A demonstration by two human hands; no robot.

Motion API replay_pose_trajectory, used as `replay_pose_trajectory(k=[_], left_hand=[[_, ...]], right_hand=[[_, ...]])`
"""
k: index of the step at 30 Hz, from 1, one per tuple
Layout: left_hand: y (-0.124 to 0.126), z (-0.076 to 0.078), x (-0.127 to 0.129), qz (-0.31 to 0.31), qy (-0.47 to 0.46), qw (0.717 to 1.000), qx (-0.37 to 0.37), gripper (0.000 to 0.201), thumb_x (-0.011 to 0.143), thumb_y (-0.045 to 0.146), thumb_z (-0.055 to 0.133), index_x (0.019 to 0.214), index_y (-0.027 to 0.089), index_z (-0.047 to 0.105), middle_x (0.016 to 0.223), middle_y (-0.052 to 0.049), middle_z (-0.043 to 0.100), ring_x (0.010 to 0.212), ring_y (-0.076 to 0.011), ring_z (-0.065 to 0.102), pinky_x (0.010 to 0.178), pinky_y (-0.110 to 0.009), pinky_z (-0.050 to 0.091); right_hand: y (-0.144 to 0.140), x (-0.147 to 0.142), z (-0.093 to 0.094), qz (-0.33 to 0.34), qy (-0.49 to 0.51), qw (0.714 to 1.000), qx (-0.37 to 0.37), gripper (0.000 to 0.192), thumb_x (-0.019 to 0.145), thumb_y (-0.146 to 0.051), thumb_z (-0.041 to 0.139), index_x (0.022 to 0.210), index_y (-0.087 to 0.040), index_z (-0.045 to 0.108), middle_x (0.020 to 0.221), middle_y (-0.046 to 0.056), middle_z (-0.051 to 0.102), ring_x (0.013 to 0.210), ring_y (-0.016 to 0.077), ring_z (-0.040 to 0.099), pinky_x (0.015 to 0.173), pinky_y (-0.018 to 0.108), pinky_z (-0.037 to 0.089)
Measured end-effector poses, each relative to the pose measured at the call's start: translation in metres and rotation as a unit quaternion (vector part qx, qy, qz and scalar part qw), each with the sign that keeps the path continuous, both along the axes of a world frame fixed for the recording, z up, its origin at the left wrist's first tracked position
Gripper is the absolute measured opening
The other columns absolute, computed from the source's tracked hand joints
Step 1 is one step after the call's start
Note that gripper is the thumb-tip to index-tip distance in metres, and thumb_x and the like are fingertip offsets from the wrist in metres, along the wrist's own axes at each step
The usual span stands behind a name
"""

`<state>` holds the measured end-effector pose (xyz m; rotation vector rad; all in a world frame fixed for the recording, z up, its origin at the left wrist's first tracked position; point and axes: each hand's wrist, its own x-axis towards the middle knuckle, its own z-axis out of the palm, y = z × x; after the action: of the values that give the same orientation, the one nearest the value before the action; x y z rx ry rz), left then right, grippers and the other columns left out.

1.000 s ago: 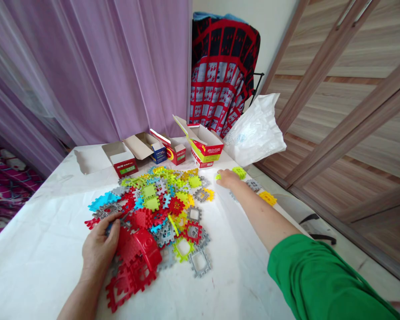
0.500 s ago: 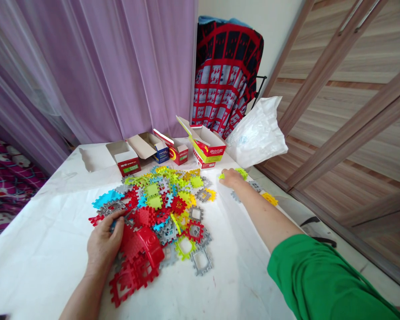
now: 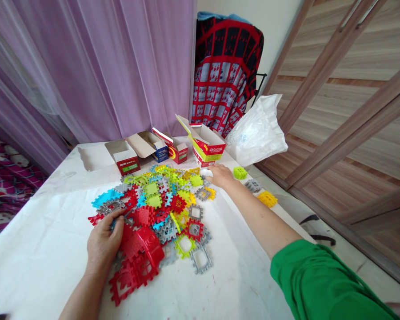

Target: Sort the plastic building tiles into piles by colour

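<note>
A heap of flat interlocking plastic tiles (image 3: 166,200) in red, green, blue, yellow and grey lies mid-table on a white cloth (image 3: 46,249). My left hand (image 3: 104,242) grips the left side of a red built-up structure (image 3: 143,249) at the heap's near edge. My right hand (image 3: 221,174), arm stretched out in a green sleeve, lies palm down at the heap's far right. Its fingertips touch a small pale piece (image 3: 205,172) in front of the yellow-and-red box (image 3: 208,149); I cannot tell whether they pinch it. A green tile (image 3: 240,172) lies just right of that hand.
Several small open cartons (image 3: 130,158) stand in a row behind the heap. A white plastic bag (image 3: 258,133) leans at the table's far right corner. Grey (image 3: 252,185) and yellow (image 3: 267,198) tiles lie near the right edge. Purple curtains and a red patterned cloth hang behind.
My right hand has come off the green tile, which now lies free on the table, and has slid left toward the yellow-and-red box. My left hand has stayed on the red structure.
</note>
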<state>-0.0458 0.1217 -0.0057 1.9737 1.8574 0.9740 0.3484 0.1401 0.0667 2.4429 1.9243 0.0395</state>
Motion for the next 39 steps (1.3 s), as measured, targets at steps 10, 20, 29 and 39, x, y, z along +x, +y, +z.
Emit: replay_pose_trajectory(k=[10, 20, 29, 39], left_hand=[[-0.001, 0.001, 0.000, -0.002, -0.007, 1.000, 0.005, 0.038, 0.081, 0.044, 0.045, 0.101, 0.025, 0.071, 0.084, -0.002, 0.075, 0.077, -0.0209, 0.068, 0.065, -0.028, 0.051], [-0.001, 0.000, 0.000, 0.003, -0.008, 1.000, 0.004, 0.036, 0.083, 0.040, 0.046, 0.103, 0.026, 0.072, 0.093, -0.004, 0.075, 0.084, -0.0219, 0.068, 0.069, -0.030, 0.051], [-0.002, 0.004, 0.003, 0.000, -0.001, 1.000, -0.008, 0.037, 0.084, 0.040, 0.045, 0.105, 0.025, 0.071, 0.093, -0.005, 0.075, 0.084, -0.0228, 0.068, 0.069, -0.031, 0.051], [-0.001, 0.002, 0.000, -0.003, -0.008, 1.000, -0.001, 0.036, 0.083, 0.040, 0.045, 0.103, 0.026, 0.072, 0.089, -0.003, 0.075, 0.082, -0.0222, 0.068, 0.069, -0.030, 0.051]], right_hand=[[0.010, -0.023, -0.010, 0.102, 0.021, 0.994, 0.018, 0.039, 0.083, -0.030, 0.061, 0.122, -0.025, 0.062, 0.122, 0.005, 0.064, 0.115, 0.0223, 0.055, 0.097, 0.030, 0.040], [-0.053, -0.005, -0.018, 0.095, 0.035, 0.995, 0.012, 0.032, 0.089, -0.020, 0.046, 0.110, -0.025, 0.069, 0.117, 0.006, 0.066, 0.104, 0.0193, 0.060, 0.091, 0.026, 0.043], [-0.083, 0.008, -0.021, 0.042, 0.125, 0.990, 0.055, 0.021, 0.084, -0.029, 0.057, 0.100, -0.023, 0.070, 0.110, 0.002, 0.070, 0.102, 0.0175, 0.063, 0.089, 0.026, 0.044], [-0.068, -0.011, -0.036, 0.021, 0.137, 0.989, 0.057, 0.036, 0.075, -0.040, 0.070, 0.106, -0.024, 0.063, 0.111, 0.004, 0.068, 0.105, 0.0211, 0.061, 0.089, 0.029, 0.044]])
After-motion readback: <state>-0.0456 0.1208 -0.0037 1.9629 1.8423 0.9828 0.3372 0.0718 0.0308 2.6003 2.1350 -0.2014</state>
